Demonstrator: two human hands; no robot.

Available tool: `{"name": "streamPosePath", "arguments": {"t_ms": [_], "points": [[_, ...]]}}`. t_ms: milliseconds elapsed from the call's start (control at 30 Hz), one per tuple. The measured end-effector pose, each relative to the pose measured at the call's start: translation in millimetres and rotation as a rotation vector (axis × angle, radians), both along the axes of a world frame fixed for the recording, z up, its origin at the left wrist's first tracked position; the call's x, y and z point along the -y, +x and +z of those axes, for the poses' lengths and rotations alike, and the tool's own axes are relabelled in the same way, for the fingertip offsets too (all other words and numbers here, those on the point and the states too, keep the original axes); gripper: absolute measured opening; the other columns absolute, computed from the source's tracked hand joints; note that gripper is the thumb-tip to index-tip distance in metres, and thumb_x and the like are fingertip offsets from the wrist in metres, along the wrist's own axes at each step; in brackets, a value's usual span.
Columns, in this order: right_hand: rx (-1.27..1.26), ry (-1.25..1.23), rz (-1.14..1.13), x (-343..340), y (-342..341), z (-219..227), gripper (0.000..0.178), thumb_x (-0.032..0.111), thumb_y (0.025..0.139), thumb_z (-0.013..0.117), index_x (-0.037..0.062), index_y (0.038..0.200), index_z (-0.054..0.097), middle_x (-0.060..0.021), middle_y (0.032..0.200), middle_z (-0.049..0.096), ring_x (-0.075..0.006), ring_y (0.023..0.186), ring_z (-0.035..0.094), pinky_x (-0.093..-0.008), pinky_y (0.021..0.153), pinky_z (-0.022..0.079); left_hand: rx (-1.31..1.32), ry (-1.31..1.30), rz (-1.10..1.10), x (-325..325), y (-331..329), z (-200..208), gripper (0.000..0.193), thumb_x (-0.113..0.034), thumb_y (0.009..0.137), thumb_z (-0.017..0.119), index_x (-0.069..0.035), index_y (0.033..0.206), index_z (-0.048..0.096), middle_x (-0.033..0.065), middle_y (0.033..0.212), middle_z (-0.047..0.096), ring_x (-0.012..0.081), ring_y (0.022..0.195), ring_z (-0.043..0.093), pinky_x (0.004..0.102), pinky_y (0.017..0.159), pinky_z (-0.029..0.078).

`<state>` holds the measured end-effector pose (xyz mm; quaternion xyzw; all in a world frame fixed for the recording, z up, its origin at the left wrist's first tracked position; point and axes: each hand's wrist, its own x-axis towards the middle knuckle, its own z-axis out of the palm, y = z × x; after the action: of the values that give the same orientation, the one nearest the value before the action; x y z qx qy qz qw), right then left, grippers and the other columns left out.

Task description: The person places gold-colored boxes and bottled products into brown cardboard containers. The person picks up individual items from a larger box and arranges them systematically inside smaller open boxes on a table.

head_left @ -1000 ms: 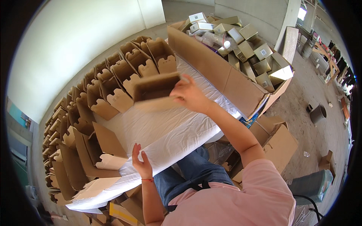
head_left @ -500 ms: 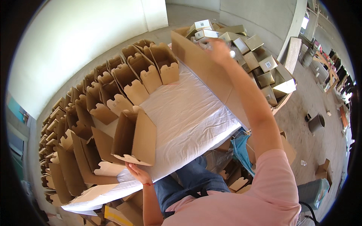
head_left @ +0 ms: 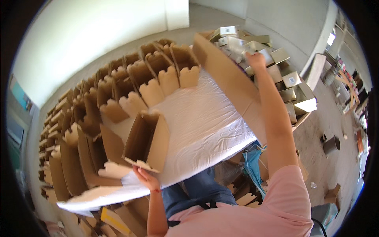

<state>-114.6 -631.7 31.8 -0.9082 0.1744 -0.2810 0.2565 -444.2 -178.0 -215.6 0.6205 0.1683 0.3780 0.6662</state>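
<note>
An open brown cardboard box (head_left: 160,144) stands tilted at the near edge of the white-covered table (head_left: 197,114). My left hand (head_left: 148,180) grips its near lower edge, the fingertips partly behind the flap. My right arm reaches out to the far right, over a large carton (head_left: 225,67) filled with gold and white small boxes (head_left: 292,79). There my right hand (head_left: 256,61) is closed on a clear, bottle-like object (head_left: 237,46), blurred and partly hidden by the fingers.
Rows of open cardboard boxes (head_left: 138,73) with scalloped edges crowd the left and far side of the table. More cardboard (head_left: 130,217) lies below the near edge, along with a blue plastic bag (head_left: 252,164). A dark bucket (head_left: 331,145) stands on the floor at right.
The view has shifted slightly. My right hand has come a little nearer over the large carton, and the clear object in it shows more plainly. My left hand stays at the box.
</note>
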Motion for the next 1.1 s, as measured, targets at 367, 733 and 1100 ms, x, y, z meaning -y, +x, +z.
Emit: {"name": "streamPosePath", "arguments": {"t_ms": [367,733,1100], "points": [[0.429,0.186,1.002,-190,-315,-83,0.042,0.009,0.076,0.064,-0.0028,0.115,0.054,-0.0156,0.111,0.058,-0.0249,0.097,0.057,-0.0350,0.084,0.046,0.109,0.029,-0.669,46,-86,103,0.047,-0.031,0.094,0.044,0.002,0.127,0.038,0.0120,0.123,0.044,0.0210,0.117,0.041,0.0363,0.101,0.031],[0.272,0.398,1.048,-243,-403,-129,0.056,0.012,0.062,0.078,0.0021,0.111,0.054,-0.0131,0.115,0.050,-0.0265,0.102,0.052,-0.0350,0.084,0.043,-0.008,-0.966,-0.728,50,-99,112,0.051,-0.033,0.089,0.056,-0.001,0.126,0.040,0.0134,0.118,0.051,0.0237,0.109,0.051,0.0385,0.094,0.040],[0.100,0.683,1.100,-249,-421,-158,0.018,-0.004,0.075,0.063,0.0018,0.089,0.054,-0.0166,0.110,0.054,-0.0217,0.089,0.055,-0.0270,0.075,0.044,0.011,-0.961,-0.508,58,-110,116,0.038,-0.025,0.090,0.057,-0.002,0.119,0.047,0.0074,0.108,0.056,0.0186,0.099,0.054,0.0340,0.090,0.043]]}}
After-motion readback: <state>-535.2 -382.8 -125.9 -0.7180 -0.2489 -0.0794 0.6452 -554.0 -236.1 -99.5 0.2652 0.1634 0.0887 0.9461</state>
